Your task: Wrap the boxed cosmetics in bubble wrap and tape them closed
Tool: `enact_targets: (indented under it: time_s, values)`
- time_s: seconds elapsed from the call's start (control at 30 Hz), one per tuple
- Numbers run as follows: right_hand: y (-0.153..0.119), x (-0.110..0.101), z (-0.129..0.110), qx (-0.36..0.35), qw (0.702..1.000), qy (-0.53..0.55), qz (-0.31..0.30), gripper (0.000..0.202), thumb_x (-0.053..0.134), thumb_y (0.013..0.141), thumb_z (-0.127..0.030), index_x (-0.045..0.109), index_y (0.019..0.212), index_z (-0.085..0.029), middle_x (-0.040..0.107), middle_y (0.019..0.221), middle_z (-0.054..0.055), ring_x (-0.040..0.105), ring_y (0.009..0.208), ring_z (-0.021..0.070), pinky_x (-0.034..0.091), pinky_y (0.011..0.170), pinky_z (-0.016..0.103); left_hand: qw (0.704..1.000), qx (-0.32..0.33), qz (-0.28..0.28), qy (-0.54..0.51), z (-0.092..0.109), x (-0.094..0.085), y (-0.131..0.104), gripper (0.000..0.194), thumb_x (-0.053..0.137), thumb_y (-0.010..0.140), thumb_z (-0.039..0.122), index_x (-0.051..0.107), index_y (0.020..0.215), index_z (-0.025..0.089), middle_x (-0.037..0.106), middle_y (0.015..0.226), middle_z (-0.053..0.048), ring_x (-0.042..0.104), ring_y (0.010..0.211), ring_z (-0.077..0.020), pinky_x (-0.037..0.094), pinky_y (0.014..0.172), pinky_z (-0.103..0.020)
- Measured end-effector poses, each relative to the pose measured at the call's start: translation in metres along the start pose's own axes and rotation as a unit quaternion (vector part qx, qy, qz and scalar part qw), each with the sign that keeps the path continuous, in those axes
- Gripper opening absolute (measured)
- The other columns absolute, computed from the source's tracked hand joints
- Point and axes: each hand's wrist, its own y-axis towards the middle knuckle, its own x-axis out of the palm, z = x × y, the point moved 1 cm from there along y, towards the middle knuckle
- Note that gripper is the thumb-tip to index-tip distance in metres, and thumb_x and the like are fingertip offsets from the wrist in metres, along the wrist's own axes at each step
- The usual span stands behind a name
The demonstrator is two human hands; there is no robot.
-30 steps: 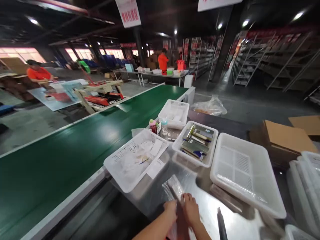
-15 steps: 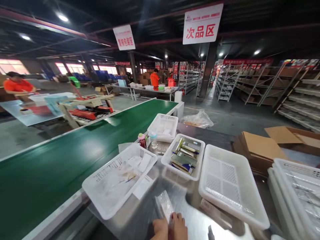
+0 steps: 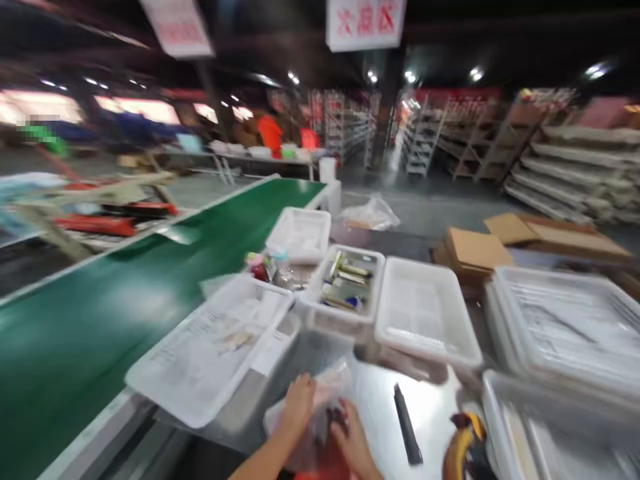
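Low over the front of the metal table, my left hand is closed on a clear plastic bag. My right hand grips the same bag from the other side, its fingers curled. A small dark item shows by my right fingertips; blur hides what it is and whether it lies inside the bag. To the right of my hands lies a slim black tool. A yellow-and-black curved object is farther right, too blurred to name.
Left of my hands is a white basket with plastic-wrapped items. Behind are a basket of flat packets and a white tray. Stacked trays and cardboard boxes stand right. A green conveyor runs along the left.
My head view has swung right and down. The hands have spread apart with the plastic bag between them. The black tool and the yellow-and-black object now show more fully.
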Motion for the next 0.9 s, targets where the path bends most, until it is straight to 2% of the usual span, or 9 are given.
enact_targets:
  time_s: [0.07,0.17,0.23,0.3,0.5,0.6,0.67,0.77,0.9]
  values:
    - [-0.031,-0.055,0.010,0.061,0.985,-0.084,0.136,0.044,0.044,0.086,-0.031,0.056,0.127,-0.019,0.060,0.131,0.015,0.055,0.124,0.0292,0.043,0.108,0.045,0.997,0.057,-0.027,0.036,-0.005,0.008,-0.010,0.040,0.033,0.093,0.011,0.070,0.108,0.014,0.067,0.111,-0.017,0.060,0.110,-0.0303,0.044,0.097,-0.045]
    - [-0.082,-0.127,0.024,0.233,0.884,-0.270,0.301,0.047,0.042,0.091,-0.030,0.051,0.131,-0.006,0.053,0.129,0.027,0.049,0.125,0.0368,0.039,0.106,0.050,0.979,0.153,0.043,0.124,-0.011,0.022,-0.025,0.038,0.035,0.095,0.014,0.068,0.114,0.011,0.067,0.097,-0.014,0.061,0.093,-0.0283,0.047,0.084,-0.041]
    - [-0.103,-0.150,0.029,0.325,0.818,-0.346,0.325,0.051,0.047,0.091,-0.035,0.051,0.129,-0.001,0.053,0.126,0.031,0.051,0.120,0.0401,0.041,0.100,0.051,0.964,0.198,0.088,0.157,-0.013,0.029,-0.038,0.035,0.039,0.094,0.012,0.068,0.114,0.010,0.067,0.091,-0.012,0.060,0.086,-0.0261,0.047,0.078,-0.038]
    - [-0.107,-0.157,0.032,0.369,0.797,-0.372,0.298,0.053,0.051,0.090,-0.040,0.054,0.123,0.001,0.057,0.117,0.031,0.057,0.111,0.0408,0.045,0.092,0.050,0.961,0.201,0.093,0.164,-0.014,0.034,-0.049,0.037,0.041,0.092,0.009,0.065,0.119,0.009,0.066,0.093,-0.012,0.060,0.087,-0.0261,0.047,0.078,-0.038]
    - [-0.092,-0.161,0.035,0.415,0.821,-0.303,0.251,0.045,0.044,0.090,-0.035,0.057,0.115,0.000,0.066,0.100,0.031,0.066,0.098,0.0390,0.046,0.084,0.050,0.964,0.184,0.093,0.166,-0.010,0.030,-0.059,0.044,0.043,0.089,0.004,0.059,0.130,0.011,0.066,0.105,-0.014,0.059,0.096,-0.0267,0.048,0.084,-0.040]
    - [-0.111,-0.167,0.024,0.390,0.854,-0.259,0.226,0.042,0.040,0.089,-0.041,0.061,0.108,-0.010,0.070,0.090,0.024,0.068,0.085,0.0347,0.049,0.076,0.046,0.975,0.165,0.094,0.120,-0.012,0.029,-0.058,0.043,0.043,0.090,0.004,0.060,0.129,0.013,0.066,0.111,-0.015,0.061,0.096,-0.0268,0.050,0.084,-0.042]
    - [-0.124,-0.161,0.005,0.343,0.893,-0.193,0.218,0.044,0.037,0.088,-0.051,0.060,0.101,-0.016,0.071,0.087,0.017,0.067,0.076,0.0289,0.051,0.067,0.039,0.979,0.164,0.087,0.086,-0.015,0.031,-0.056,0.040,0.043,0.091,0.005,0.062,0.125,0.014,0.067,0.112,-0.014,0.062,0.097,-0.0261,0.051,0.088,-0.042]
    - [-0.116,-0.130,-0.039,0.248,0.951,-0.036,0.183,0.054,0.038,0.083,-0.068,0.060,0.085,-0.018,0.066,0.073,0.008,0.061,0.063,0.0218,0.047,0.055,0.030,0.982,0.159,0.078,0.059,-0.022,0.035,-0.055,0.029,0.045,0.092,0.008,0.068,0.108,0.013,0.069,0.111,-0.014,0.063,0.101,-0.0245,0.050,0.092,-0.039]
    - [-0.060,-0.065,-0.092,0.173,0.979,0.014,0.103,0.055,0.044,0.075,-0.074,0.052,0.061,-0.021,0.053,0.055,0.001,0.048,0.054,0.0159,0.036,0.049,0.027,0.986,0.147,0.074,0.032,-0.029,0.037,-0.056,0.027,0.043,0.095,0.010,0.069,0.102,0.013,0.069,0.114,-0.013,0.064,0.106,-0.0235,0.050,0.097,-0.037]
